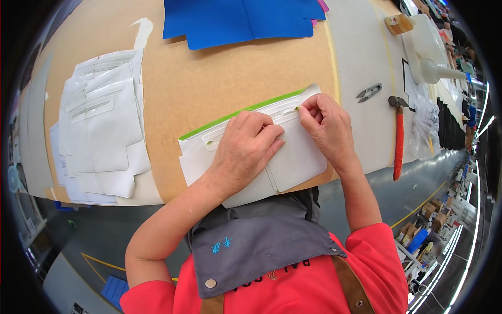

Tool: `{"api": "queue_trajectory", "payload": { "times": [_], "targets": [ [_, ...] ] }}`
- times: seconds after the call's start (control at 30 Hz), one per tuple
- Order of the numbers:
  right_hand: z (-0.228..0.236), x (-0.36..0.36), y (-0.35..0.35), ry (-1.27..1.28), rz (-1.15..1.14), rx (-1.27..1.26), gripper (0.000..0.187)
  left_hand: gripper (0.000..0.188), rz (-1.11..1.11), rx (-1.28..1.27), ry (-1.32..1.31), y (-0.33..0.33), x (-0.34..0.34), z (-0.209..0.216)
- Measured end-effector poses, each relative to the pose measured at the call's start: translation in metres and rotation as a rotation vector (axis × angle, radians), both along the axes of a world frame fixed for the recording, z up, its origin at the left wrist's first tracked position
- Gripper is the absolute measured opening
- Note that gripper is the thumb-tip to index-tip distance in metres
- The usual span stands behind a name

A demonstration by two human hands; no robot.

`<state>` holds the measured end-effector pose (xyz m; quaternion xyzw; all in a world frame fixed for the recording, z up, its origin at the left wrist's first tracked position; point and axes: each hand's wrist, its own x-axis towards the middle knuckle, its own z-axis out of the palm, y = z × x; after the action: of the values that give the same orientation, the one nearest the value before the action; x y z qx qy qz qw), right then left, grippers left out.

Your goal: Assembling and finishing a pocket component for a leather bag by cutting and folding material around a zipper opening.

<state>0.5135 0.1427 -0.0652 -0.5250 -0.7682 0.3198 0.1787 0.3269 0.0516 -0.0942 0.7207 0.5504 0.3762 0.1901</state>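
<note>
A white sheet-like panel (300,152) lies on the table in front of me, with a bright green strip (240,114) along its far edge. Below the strip runs a long narrow slot with a rounded white border (210,147), and a small green diamond shape marks its left end. My left hand (243,149) rests on the panel with bent fingers, holding it down across the slot. At the slot's right end my right hand (329,128) pinches a small yellow-green tab (297,109) between thumb and forefinger. The fingers partly hide the slot.
Similar white panels (104,138) are stacked at the left. Blue sheets (251,21) lie at the far side. To the right are thread snips (369,92), a hammer (399,136) with a red handle, an amber jar (399,24) and a white squeeze bottle (431,70).
</note>
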Motion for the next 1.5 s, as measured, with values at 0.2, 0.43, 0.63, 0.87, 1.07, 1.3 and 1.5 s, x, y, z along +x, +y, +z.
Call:
{"api": "queue_trajectory", "payload": {
  "times": [0.2, 0.43, 0.63, 0.87, 1.07, 1.3, 1.5],
  "targets": [
    [-0.002, -0.001, 0.000, -0.013, 0.017, 0.062, 0.010, 0.022, 0.006, 0.002, -0.008, 0.000, 0.000, 0.001],
    [-0.006, -0.002, 0.000, -0.004, 0.032, 0.125, 0.009, 0.022, 0.000, 0.010, -0.010, 0.001, 0.000, 0.000],
    [-0.001, 0.000, 0.004, 0.027, -0.009, 0.043, 0.011, 0.021, -0.007, 0.014, -0.011, 0.001, 0.000, 0.000],
    [0.005, 0.008, 0.019, 0.137, -0.069, -0.239, 0.018, 0.020, -0.012, 0.002, -0.008, 0.001, 0.000, 0.002],
    [0.008, 0.005, 0.027, -0.027, -0.004, -0.222, 0.019, 0.019, -0.019, 0.009, -0.009, 0.002, -0.001, -0.001],
    [0.010, 0.001, 0.028, 0.162, 0.029, -0.251, 0.020, 0.018, -0.011, 0.025, 0.002, 0.001, -0.008, 0.001],
    [0.018, -0.011, -0.006, 0.134, 0.371, 0.062, 0.016, 0.016, 0.178, -0.068, -0.010, -0.002, -0.054, 0.026]
  ]
}}
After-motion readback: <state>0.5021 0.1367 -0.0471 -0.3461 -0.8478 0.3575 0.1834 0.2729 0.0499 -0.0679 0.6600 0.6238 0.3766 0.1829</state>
